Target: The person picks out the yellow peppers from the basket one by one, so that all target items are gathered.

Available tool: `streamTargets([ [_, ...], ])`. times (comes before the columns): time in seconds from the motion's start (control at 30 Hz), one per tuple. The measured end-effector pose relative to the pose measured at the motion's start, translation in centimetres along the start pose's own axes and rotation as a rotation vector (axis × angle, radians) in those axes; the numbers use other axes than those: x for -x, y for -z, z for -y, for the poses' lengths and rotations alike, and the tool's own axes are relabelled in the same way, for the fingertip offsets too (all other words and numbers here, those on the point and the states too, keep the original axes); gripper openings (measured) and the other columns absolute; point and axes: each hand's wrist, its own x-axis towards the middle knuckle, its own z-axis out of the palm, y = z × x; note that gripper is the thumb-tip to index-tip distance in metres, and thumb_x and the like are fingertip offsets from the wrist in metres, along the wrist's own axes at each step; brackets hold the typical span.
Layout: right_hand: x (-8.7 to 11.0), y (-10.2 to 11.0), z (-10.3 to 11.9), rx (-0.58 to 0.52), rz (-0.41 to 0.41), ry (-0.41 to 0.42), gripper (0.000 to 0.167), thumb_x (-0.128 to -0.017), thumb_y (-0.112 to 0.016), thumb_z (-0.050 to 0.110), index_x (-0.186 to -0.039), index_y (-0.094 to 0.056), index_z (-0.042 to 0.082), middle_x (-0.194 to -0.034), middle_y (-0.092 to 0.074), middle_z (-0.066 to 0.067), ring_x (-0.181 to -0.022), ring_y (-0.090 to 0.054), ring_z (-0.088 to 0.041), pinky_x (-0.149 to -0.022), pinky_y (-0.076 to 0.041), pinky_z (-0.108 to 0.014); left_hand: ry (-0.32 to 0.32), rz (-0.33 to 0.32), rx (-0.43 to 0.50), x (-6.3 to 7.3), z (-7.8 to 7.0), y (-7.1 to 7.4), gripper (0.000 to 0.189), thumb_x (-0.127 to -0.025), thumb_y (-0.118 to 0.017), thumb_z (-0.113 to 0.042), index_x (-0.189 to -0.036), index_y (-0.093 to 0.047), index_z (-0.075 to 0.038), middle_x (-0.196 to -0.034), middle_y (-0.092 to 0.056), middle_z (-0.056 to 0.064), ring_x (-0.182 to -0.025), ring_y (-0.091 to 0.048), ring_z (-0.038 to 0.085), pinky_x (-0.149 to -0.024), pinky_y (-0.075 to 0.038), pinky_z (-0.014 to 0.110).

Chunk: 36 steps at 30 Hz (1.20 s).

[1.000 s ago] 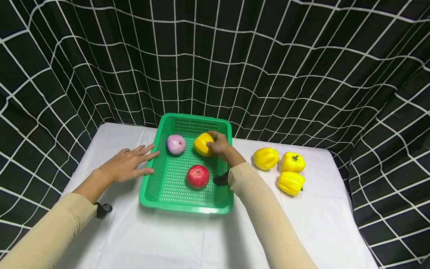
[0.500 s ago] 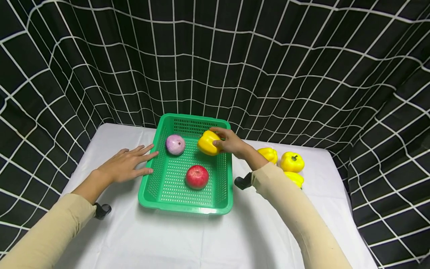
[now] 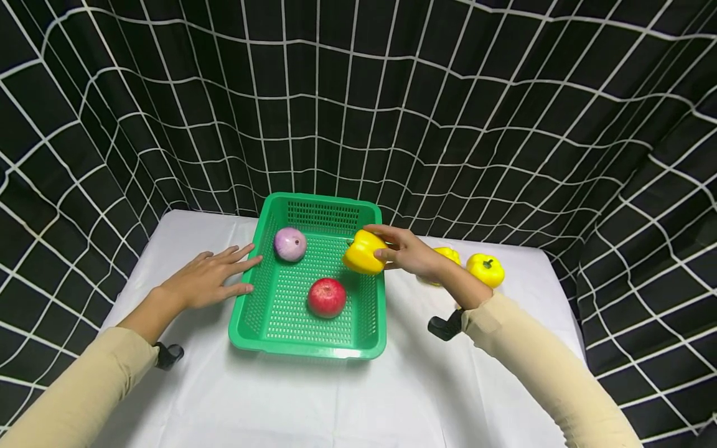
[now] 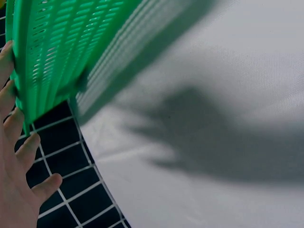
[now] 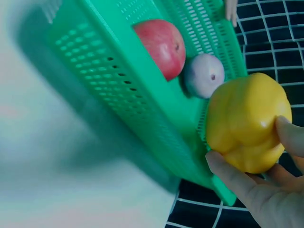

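My right hand (image 3: 411,252) grips a yellow bell pepper (image 3: 364,252) above the right side of the green basket (image 3: 307,351). Its thumb and fingers wrap the pepper (image 5: 249,121) in the right wrist view. My left hand (image 3: 210,278) has its fingers spread, the fingertips touching the basket's left rim; the left wrist view shows them against the green wall (image 4: 61,52). Inside the basket a purple onion (image 3: 290,244) sits toward the back left. A red apple (image 3: 327,298) lies nearer the front.
Right of the basket on the white tablecloth (image 3: 280,398) are more yellow peppers. One pepper (image 3: 485,270) shows whole; another (image 3: 448,255) is partly behind my right forearm. A black curtain with a white grid (image 3: 336,93) surrounds the table.
The right hand has lifted the yellow bell pepper from the basket's floor and carried it rightward to the basket's right rim. The left hand has stayed at the left rim.
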Motion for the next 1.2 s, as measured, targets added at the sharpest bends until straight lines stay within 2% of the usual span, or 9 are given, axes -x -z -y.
streamTargets([
  [0.1, 1.1, 0.3, -0.2, 0.004, 0.011, 0.025, 0.053, -0.102, -0.051, -0.001, -0.153, -0.036, 0.005, -0.147, -0.044, -0.021, -0.122, -0.054, -0.037, -0.094, -0.053, -0.051, 0.001, -0.002, 0.001, 0.0, 0.0, 0.0, 0.067, -0.097, -0.056, -0.052, -0.154, -0.039, -0.022, -0.164, -0.025, 0.006, -0.147, -0.027, 0.039, -0.110, -0.027, 0.067],
  [0.3, 3.0, 1.3, -0.8, 0.019, -0.012, 0.028, 0.055, -0.102, -0.053, 0.002, -0.153, -0.036, 0.006, -0.148, -0.044, -0.020, -0.124, -0.053, -0.036, -0.093, -0.055, -0.046, 0.002, 0.003, 0.008, 0.1, 0.1, -0.1, 0.067, -0.098, -0.056, -0.053, -0.155, -0.038, -0.023, -0.164, -0.024, 0.005, -0.147, -0.026, 0.039, -0.110, -0.026, 0.067],
  [0.53, 4.9, 2.8, -1.7, 0.050, -0.057, 0.010, 0.055, -0.102, -0.053, 0.003, -0.154, -0.036, 0.007, -0.148, -0.045, -0.020, -0.121, -0.055, -0.035, -0.096, -0.052, -0.051, 0.000, 0.001, 0.009, 0.0, 0.2, -0.2, 0.067, -0.098, -0.055, -0.054, -0.155, -0.038, -0.023, -0.164, -0.023, 0.005, -0.148, -0.025, 0.038, -0.111, -0.026, 0.067],
  [0.7, 6.0, 3.6, -2.6, 0.053, -0.075, -0.009, 0.057, -0.102, -0.053, 0.003, -0.155, -0.031, 0.004, -0.149, -0.043, -0.023, -0.126, -0.051, -0.037, -0.097, -0.052, -0.047, -0.006, -0.007, 0.005, 0.0, 0.3, -0.3, 0.067, -0.098, -0.054, -0.054, -0.155, -0.038, -0.023, -0.164, -0.024, 0.006, -0.147, -0.026, 0.039, -0.110, -0.027, 0.067],
  [0.9, 7.3, 4.3, -4.3, 0.038, -0.112, -0.032, 0.058, -0.102, -0.053, 0.004, -0.155, -0.031, 0.004, -0.149, -0.042, -0.023, -0.122, -0.053, -0.032, -0.095, -0.054, -0.042, -0.012, -0.005, 0.002, 0.0, 0.2, -0.2, 0.066, -0.098, -0.056, -0.053, -0.154, -0.039, -0.022, -0.164, -0.025, 0.006, -0.147, -0.026, 0.039, -0.110, -0.027, 0.067],
  [1.1, 8.2, 5.0, -6.9, -0.011, -0.120, -0.053, 0.057, -0.103, -0.052, 0.002, -0.155, -0.030, 0.003, -0.152, -0.037, -0.025, -0.128, -0.047, -0.036, -0.093, -0.055, -0.038, -0.010, -0.004, 0.000, 0.0, 0.2, -0.2, 0.066, -0.098, -0.056, -0.052, -0.154, -0.039, -0.022, -0.164, -0.025, 0.006, -0.147, -0.026, 0.039, -0.110, -0.028, 0.066],
  [1.2, 8.6, 5.0, -8.2, -0.035, -0.131, -0.076, 0.057, -0.102, -0.051, 0.000, -0.155, -0.029, 0.002, -0.153, -0.034, -0.026, -0.128, -0.046, -0.035, -0.092, -0.055, -0.036, -0.013, -0.005, -0.003, 0.0, 0.2, -0.3, 0.066, -0.098, -0.056, -0.052, -0.154, -0.039, -0.023, -0.164, -0.025, 0.006, -0.147, -0.026, 0.039, -0.110, -0.028, 0.065],
])
